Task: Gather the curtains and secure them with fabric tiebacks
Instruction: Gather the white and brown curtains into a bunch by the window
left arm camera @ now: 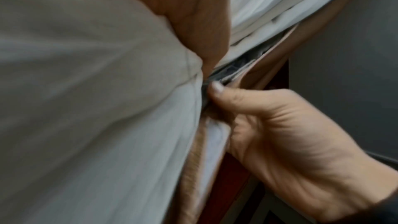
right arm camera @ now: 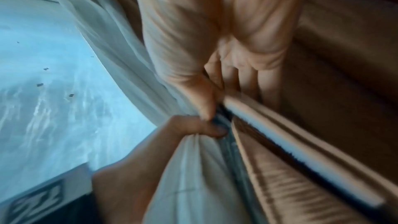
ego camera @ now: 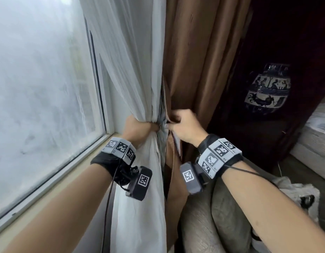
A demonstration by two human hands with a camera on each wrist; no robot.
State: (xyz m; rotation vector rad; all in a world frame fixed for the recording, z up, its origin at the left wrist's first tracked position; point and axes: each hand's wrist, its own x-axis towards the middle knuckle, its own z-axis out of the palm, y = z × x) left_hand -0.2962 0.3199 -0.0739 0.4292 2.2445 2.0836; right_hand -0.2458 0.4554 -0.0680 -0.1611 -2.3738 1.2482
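Note:
The white sheer curtain (ego camera: 139,79) is bunched at sill height, and my left hand (ego camera: 138,127) grips that bunch, thumb on top (right arm camera: 200,128). Right beside it hangs the brown curtain (ego camera: 194,61). My right hand (ego camera: 183,125) holds the end of a brown tieback band (right arm camera: 301,149) with a pale lining against the gathered folds, thumb tip pressed at the seam (left arm camera: 217,88). The band trails down below that hand (ego camera: 177,148). Both hands nearly touch. Grey fabric layers show between the two curtains. How far the band goes round the bunch is hidden.
A frosted window (ego camera: 39,88) and its sill (ego camera: 66,170) lie on the left. A dark cabinet with a painted vase (ego camera: 267,88) stands on the right. Grey cushions (ego camera: 222,216) sit under my right arm, with bedding (ego camera: 318,128) at the far right.

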